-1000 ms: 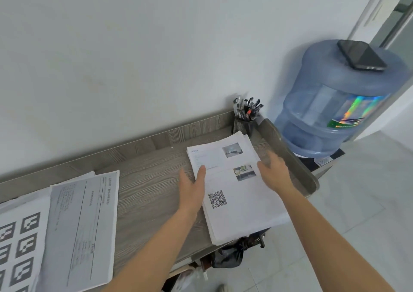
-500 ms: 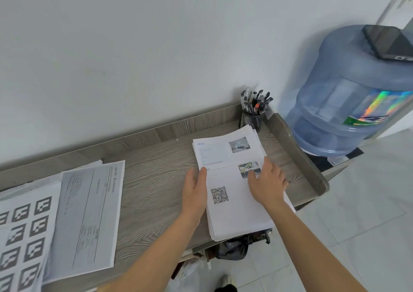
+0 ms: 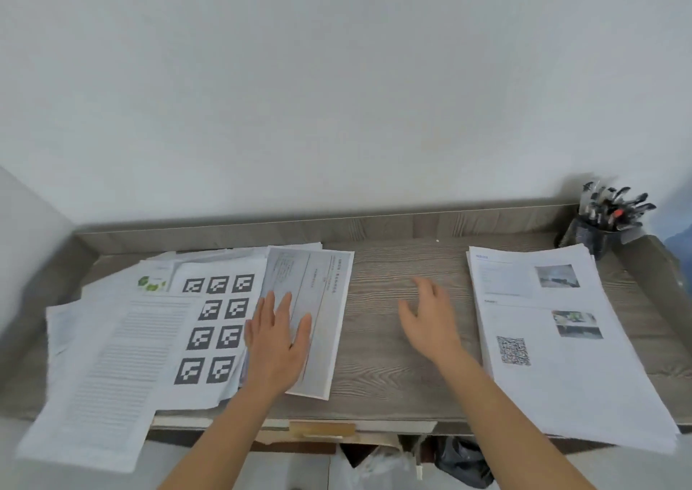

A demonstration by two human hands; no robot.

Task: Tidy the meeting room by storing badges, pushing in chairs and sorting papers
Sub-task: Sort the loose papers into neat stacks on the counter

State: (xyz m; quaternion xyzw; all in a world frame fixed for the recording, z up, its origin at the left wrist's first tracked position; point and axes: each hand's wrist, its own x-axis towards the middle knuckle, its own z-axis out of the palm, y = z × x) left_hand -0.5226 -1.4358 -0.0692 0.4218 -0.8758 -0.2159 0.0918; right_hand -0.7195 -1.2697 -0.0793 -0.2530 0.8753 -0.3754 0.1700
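A squared-up stack of white papers with photos and a QR code lies at the right end of the grey wooden tabletop. At the left end a loose spread of papers overlaps, among them a sheet of black square markers and a greyish form sheet. My left hand rests flat, fingers straight, on the form sheet. My right hand hovers over the bare wood between the two piles, fingers relaxed, holding nothing.
A dark cup of pens stands in the back right corner against the white wall. The tabletop has a raised rim at the back and sides. Below the front edge lie a dark bag and clutter on the floor.
Both hands have left the right stack. The view swung left, my left hand moved onto the form sheet in the left pile, and my right hand now hangs over the bare wood.
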